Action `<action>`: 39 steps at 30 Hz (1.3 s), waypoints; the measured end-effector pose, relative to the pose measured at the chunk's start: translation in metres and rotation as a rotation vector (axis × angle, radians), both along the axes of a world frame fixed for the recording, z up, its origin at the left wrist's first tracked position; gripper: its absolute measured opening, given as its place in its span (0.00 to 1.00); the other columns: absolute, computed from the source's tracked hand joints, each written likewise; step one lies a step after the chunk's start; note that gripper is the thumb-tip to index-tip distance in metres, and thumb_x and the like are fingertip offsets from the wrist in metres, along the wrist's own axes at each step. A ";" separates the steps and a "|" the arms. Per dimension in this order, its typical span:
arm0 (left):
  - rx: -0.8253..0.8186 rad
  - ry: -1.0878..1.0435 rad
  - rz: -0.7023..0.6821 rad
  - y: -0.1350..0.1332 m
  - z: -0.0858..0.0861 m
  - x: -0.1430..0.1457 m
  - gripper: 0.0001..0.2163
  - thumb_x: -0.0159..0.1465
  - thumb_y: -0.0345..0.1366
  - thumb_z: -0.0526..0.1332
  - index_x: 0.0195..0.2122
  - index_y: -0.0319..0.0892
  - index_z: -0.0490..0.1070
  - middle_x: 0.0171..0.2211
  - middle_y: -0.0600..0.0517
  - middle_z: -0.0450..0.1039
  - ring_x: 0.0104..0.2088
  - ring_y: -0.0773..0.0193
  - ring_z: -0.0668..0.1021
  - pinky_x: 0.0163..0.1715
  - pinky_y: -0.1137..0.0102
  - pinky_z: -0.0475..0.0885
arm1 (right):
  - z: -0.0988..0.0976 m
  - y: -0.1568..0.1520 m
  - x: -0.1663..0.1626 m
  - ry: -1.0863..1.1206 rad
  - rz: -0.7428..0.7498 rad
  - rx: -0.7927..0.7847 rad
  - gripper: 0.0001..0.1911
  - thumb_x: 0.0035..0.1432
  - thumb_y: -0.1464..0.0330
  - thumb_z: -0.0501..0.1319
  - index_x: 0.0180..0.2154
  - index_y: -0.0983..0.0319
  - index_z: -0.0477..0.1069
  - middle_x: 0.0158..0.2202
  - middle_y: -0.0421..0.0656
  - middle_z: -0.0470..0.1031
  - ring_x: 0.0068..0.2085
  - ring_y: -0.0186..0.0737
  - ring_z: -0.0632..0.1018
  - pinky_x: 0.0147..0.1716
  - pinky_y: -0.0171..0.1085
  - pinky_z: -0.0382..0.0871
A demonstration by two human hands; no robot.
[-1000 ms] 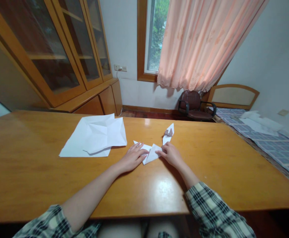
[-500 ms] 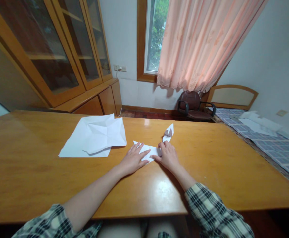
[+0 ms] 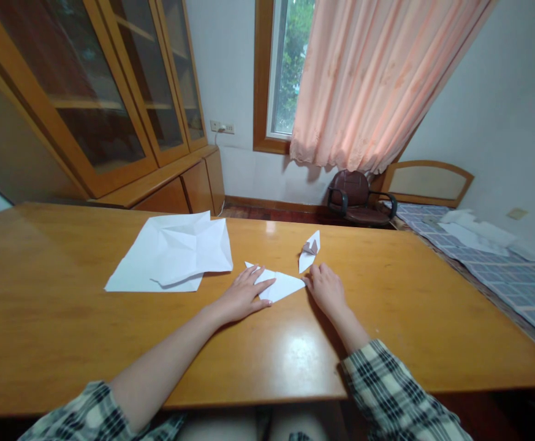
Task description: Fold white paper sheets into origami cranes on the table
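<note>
A folded white paper triangle [image 3: 282,285] lies flat on the wooden table [image 3: 65,318]. My left hand [image 3: 242,296] rests on its left part with the fingers stretched out and spread. My right hand [image 3: 328,289] sits at the triangle's right tip, fingertips touching the paper's edge, fingers loosely curled and holding nothing. A small folded paper figure [image 3: 309,250] lies just beyond my right hand.
A large creased white sheet [image 3: 170,252] lies to the left of my hands. Wooden glass-door cabinets [image 3: 97,92] stand at the left, a dark armchair [image 3: 359,196] under the pink curtain [image 3: 368,79], and a bed [image 3: 492,257] at the right.
My right hand has slid to the right along the fold, off the paper to its tip. The paper now lies flat as a triangle. My left hand has stayed pressed on it.
</note>
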State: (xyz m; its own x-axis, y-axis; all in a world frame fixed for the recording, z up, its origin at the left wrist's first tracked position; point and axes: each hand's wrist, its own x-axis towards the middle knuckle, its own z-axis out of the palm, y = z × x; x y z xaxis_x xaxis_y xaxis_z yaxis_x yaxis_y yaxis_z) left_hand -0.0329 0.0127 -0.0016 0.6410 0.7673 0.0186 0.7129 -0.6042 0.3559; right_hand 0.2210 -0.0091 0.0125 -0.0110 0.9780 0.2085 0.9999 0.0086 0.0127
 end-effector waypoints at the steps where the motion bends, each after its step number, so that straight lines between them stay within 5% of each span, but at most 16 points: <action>1: 0.003 0.007 -0.005 0.000 0.001 0.000 0.28 0.62 0.53 0.56 0.62 0.53 0.57 0.67 0.45 0.46 0.65 0.46 0.50 0.61 0.50 0.49 | 0.001 0.001 0.000 -0.004 0.014 0.004 0.10 0.63 0.64 0.54 0.39 0.63 0.69 0.37 0.48 0.70 0.39 0.44 0.71 0.35 0.38 0.57; 4: 0.023 -0.001 -0.037 0.000 0.002 -0.002 0.27 0.62 0.53 0.55 0.61 0.53 0.59 0.65 0.45 0.50 0.65 0.47 0.52 0.61 0.50 0.50 | 0.006 0.002 -0.002 0.052 0.100 -0.001 0.11 0.64 0.68 0.51 0.37 0.62 0.71 0.37 0.47 0.71 0.40 0.43 0.70 0.37 0.37 0.56; 9: 0.040 -0.086 -0.135 0.001 0.005 -0.003 0.24 0.63 0.50 0.56 0.59 0.51 0.63 0.63 0.45 0.55 0.63 0.51 0.56 0.61 0.54 0.53 | 0.006 0.003 -0.013 0.275 0.282 -0.067 0.16 0.65 0.61 0.51 0.39 0.59 0.74 0.36 0.45 0.71 0.41 0.40 0.71 0.39 0.36 0.57; 15: 0.036 -0.103 -0.173 -0.001 0.012 0.000 0.21 0.64 0.47 0.57 0.57 0.50 0.66 0.63 0.45 0.57 0.62 0.51 0.58 0.60 0.54 0.54 | -0.007 0.005 -0.021 0.471 0.230 -0.091 0.11 0.54 0.61 0.64 0.35 0.63 0.72 0.34 0.44 0.70 0.38 0.40 0.70 0.37 0.35 0.60; 22: 0.106 -0.177 0.075 -0.003 0.004 -0.003 0.41 0.56 0.49 0.64 0.66 0.46 0.46 0.66 0.41 0.47 0.64 0.47 0.54 0.61 0.51 0.53 | -0.009 0.006 -0.022 0.807 0.252 -0.149 0.07 0.51 0.67 0.62 0.29 0.62 0.65 0.27 0.37 0.66 0.29 0.35 0.66 0.29 0.32 0.57; 26: 0.084 -0.370 0.192 -0.003 -0.001 0.001 0.43 0.54 0.45 0.66 0.66 0.42 0.44 0.63 0.38 0.53 0.63 0.47 0.57 0.61 0.52 0.52 | -0.008 0.005 -0.024 1.088 0.275 -0.134 0.10 0.50 0.64 0.62 0.29 0.61 0.62 0.24 0.35 0.62 0.27 0.33 0.63 0.26 0.32 0.54; 30: -0.231 -0.864 0.284 -0.002 -0.001 0.012 0.41 0.57 0.41 0.63 0.66 0.42 0.39 0.53 0.40 0.68 0.51 0.55 0.74 0.53 0.55 0.67 | -0.004 0.005 -0.032 1.309 0.306 0.004 0.13 0.50 0.61 0.63 0.30 0.60 0.61 0.25 0.35 0.61 0.28 0.33 0.63 0.28 0.32 0.56; 35: -0.687 -1.218 0.358 -0.005 0.011 0.021 0.22 0.54 0.45 0.66 0.45 0.37 0.69 0.39 0.45 0.77 0.37 0.60 0.79 0.41 0.66 0.74 | 0.004 0.000 -0.046 1.543 0.338 0.022 0.17 0.48 0.58 0.65 0.29 0.60 0.60 0.26 0.35 0.62 0.28 0.33 0.64 0.28 0.32 0.58; 39: -0.800 -1.360 0.412 -0.006 0.018 0.020 0.17 0.51 0.46 0.68 0.36 0.38 0.72 0.33 0.50 0.77 0.31 0.66 0.77 0.34 0.73 0.74 | 0.009 -0.006 -0.052 1.584 0.324 -0.029 0.18 0.53 0.53 0.61 0.27 0.60 0.61 0.24 0.36 0.60 0.26 0.32 0.63 0.26 0.32 0.58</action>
State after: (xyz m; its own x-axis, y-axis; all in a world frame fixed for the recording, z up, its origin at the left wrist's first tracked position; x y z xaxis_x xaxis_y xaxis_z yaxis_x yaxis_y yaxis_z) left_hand -0.0132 0.0067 0.0162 0.2463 0.9642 -0.0981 -0.3136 0.1751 0.9333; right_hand 0.1687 -0.0153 0.0219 -0.0099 0.9812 0.1928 -0.0351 0.1924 -0.9807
